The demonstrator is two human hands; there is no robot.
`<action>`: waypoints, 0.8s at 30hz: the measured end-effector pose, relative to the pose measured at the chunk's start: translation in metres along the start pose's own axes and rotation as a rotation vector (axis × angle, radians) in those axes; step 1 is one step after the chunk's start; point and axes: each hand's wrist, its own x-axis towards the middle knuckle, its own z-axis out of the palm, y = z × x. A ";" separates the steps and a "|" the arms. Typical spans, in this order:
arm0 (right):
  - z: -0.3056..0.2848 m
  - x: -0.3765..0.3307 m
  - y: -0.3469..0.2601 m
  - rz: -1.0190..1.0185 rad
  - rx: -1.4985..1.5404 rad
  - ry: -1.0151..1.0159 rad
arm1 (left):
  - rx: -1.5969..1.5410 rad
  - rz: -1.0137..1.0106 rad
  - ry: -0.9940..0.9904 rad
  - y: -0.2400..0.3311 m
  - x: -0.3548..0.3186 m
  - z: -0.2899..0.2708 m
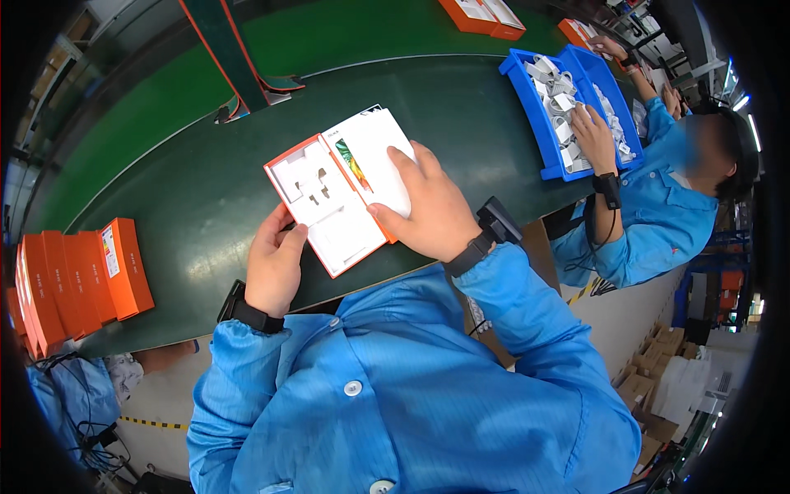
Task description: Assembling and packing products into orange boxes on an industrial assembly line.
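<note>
An orange-edged box (280, 165) lies open on the green table in front of me. Its white inner tray (333, 235) has cut-outs, with small dark shapes in the upper part. Against the right side of the box is a white flat pack (362, 136) with a colourful picture on its face. My left hand (276, 259) grips the lower left edge of the box, thumb on top. Across the lower right of the white pack, my right hand (428, 202) holds on with thumb and fingers; the pack's underside is hidden.
Several orange boxes (123, 267) stand in a row at the left end of the table. At the right, blue bins (543, 140) hold white chargers and cables, with a co-worker's hand (597, 136) over them. A dark post (226, 58) rises at the table's far edge.
</note>
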 end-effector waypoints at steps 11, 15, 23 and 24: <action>-0.005 0.005 -0.023 -0.001 -0.209 -0.053 | 0.145 0.165 -0.021 -0.023 0.009 -0.017; 0.000 0.004 -0.021 -0.002 -0.204 -0.039 | 0.096 0.242 0.054 -0.051 -0.005 -0.037; -0.019 0.018 -0.008 0.036 -0.111 -0.038 | 0.773 0.533 0.339 -0.066 -0.058 -0.089; -0.025 0.026 -0.005 0.050 -0.092 0.012 | 0.805 0.535 0.378 -0.068 -0.061 -0.091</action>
